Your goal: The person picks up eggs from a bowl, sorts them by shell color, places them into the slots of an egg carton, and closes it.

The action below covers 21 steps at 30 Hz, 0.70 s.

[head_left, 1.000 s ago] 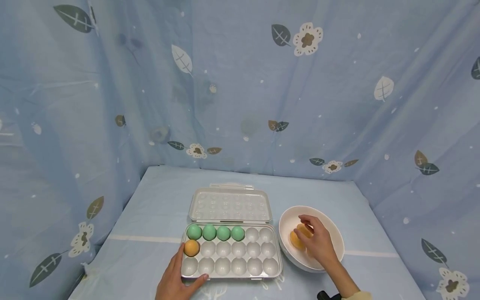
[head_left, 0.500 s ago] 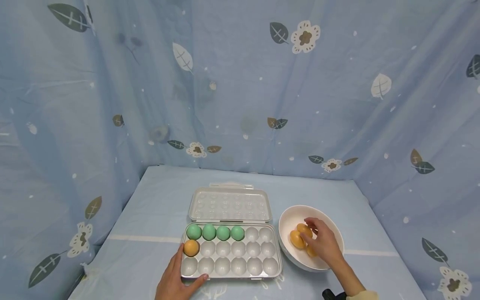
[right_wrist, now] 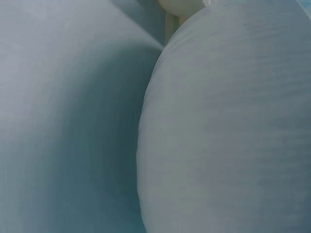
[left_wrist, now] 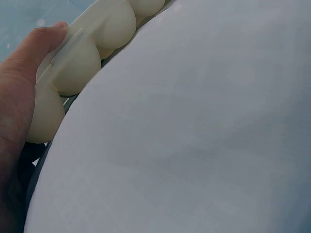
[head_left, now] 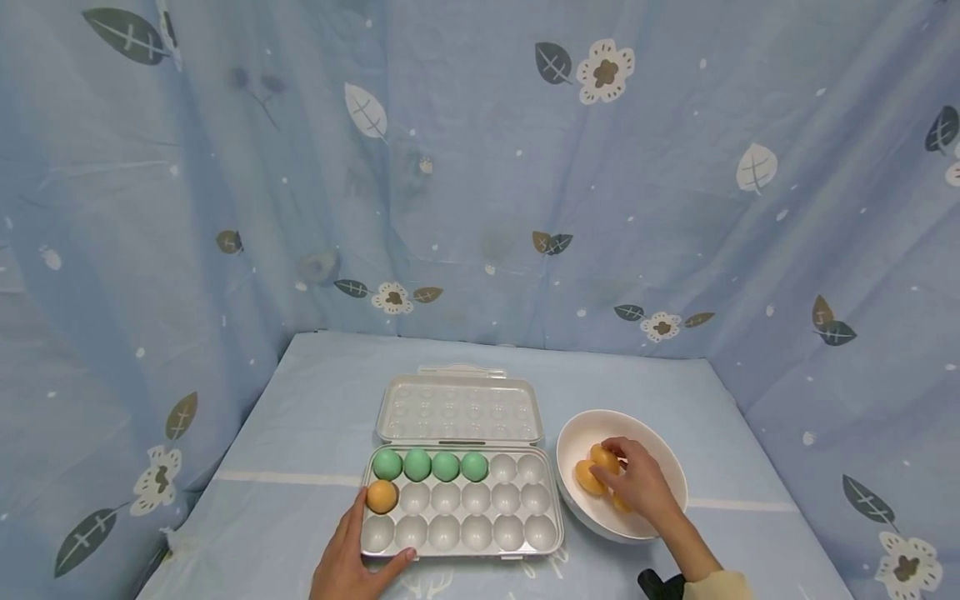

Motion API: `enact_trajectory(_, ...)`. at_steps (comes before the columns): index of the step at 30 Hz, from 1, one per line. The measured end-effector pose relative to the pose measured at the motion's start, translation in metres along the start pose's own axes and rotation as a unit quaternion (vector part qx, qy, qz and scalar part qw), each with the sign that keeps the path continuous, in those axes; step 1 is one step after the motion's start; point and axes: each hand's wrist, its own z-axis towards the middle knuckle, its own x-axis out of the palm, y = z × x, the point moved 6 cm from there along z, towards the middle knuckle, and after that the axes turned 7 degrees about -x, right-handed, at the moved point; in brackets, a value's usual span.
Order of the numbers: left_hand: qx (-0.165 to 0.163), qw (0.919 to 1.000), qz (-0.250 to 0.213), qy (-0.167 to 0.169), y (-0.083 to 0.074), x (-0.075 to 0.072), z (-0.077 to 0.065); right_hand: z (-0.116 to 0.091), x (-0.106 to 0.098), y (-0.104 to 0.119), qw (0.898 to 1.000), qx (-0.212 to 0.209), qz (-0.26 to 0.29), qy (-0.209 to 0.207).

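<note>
An egg box with a pale tray lies with its lid folded back. Green eggs fill part of its far row, and an orange egg sits at the left of the middle row. My left hand rests along the box's left near corner, fingers straight on the side and thumb at the front rim. In the left wrist view that thumb touches the rim. Inside the white bowl, my right hand has its thumb and fingers curled round an upper orange egg.
Two more orange eggs, one at the left and one partly under the hand, lie in the bowl. The blue cloth-covered table is enclosed by a patterned curtain. A white surface fills much of the right wrist view.
My right hand first draws back a little to the right, then returns to the left and its fingers come round the upper orange egg. My left hand stays at the box's corner.
</note>
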Motion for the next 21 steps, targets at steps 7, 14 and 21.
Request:
enact_trajectory(7,-0.011,0.9999,0.002,0.001,0.001,0.000,0.000,0.002,0.003,0.011,1.000,-0.020,0.016,0.015)
enact_trajectory(14,-0.015,0.9999,0.002,0.002,0.000,0.000,0.000,0.004,0.011,0.017,0.999,-0.024,0.012,0.033)
enact_trajectory(21,-0.019,0.9998,0.000,0.009,0.000,0.000,0.000,0.003,0.016,0.016,0.999,-0.008,0.004,0.047)
